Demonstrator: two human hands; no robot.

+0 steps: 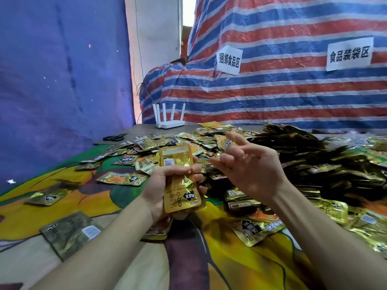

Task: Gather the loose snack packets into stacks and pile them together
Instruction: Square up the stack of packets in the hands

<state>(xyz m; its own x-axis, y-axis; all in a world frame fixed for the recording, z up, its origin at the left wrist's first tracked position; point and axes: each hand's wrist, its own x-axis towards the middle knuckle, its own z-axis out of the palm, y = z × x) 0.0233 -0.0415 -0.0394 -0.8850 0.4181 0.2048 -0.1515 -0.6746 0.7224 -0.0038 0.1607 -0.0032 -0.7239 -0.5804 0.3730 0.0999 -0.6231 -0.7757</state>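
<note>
My left hand [161, 189] grips a small stack of gold snack packets [178, 164], held upright above the table with the fingers curled round its middle. My right hand [245, 166] hovers just to the right of the stack with fingers spread and relaxed, holding nothing. Beyond both hands lies a wide scatter of loose gold packets [188, 141]. A large heap of gathered packets [303, 160] rises at the right. Single packets lie apart at the left, one [121, 178] beside my left hand and another [69, 231] near the front edge.
The table has a colourful printed cloth [52, 206]. A white router [169, 116] with several antennas stands at the back, black scissors [114, 138] lie to its left. A striped tarp [272, 91] with paper signs rises behind; a blue sheet [62, 80] hangs left.
</note>
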